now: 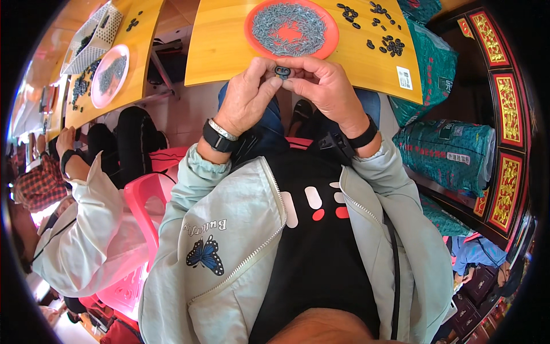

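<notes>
head view: both hands up at the near edge of a yellow table (223, 46), tips close together in front of the torso. left hand (250, 94) pinching a small dark piece (282, 72) between thumb and finger; right hand (326, 89) pinching the same piece from the other side, thumb tips nearly meeting below it. piece has two round-looking openings facing up, finer detail too small to tell. it sits just beside the near rim of an orange-red plate (332, 34), which carries many thin grey-blue bits (268, 26) in a ring around a bare middle. right of plate: loose groups of small black pieces (392, 46) on the table, white label (404, 77) near the corner. dark band on each wrist, plus a light bracelet (223, 129) on the left one. right side: green bags (447, 152) beside a dark cabinet with red and gold panels (507, 109). left side: second yellow table (139, 46) with white perforated basket (107, 34), pale pink plate (106, 100) of grey bits, more black pieces; a co-worker in a white sleeve (94, 200) next to it, pink chair (140, 200) between the two people.
</notes>
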Available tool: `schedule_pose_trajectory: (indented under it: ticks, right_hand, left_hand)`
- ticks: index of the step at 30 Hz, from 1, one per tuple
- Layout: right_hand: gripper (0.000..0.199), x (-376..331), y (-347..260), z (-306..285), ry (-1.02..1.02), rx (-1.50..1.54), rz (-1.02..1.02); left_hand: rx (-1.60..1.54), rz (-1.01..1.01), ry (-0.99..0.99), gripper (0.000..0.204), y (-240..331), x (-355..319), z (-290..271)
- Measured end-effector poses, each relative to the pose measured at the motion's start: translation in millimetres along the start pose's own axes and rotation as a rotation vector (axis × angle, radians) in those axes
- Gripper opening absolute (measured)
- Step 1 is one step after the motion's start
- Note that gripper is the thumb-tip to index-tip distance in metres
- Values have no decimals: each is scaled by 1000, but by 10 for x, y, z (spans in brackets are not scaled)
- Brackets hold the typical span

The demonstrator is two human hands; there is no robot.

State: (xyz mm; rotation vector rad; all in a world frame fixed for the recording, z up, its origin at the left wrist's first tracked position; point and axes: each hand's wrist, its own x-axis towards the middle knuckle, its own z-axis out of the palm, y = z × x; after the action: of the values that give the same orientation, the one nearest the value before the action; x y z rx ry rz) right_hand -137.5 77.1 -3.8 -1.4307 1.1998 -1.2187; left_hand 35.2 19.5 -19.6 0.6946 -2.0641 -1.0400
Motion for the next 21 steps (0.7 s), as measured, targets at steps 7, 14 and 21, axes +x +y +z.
schedule_pose_trajectory:
  ticks: [7,14,21]
  right_hand:
    - [25,-32,-126,14,8,32,-11]
    - [30,-67,-164,2,-12,-44,-47]
    - [28,-75,-197,5,-14,-88,-86]
  left_hand:
    - [-42,31,30,20,-24,-37,35]
    - [-17,51,32,19,26,-55,27]
    - [23,135,67,16,25,-52,30]
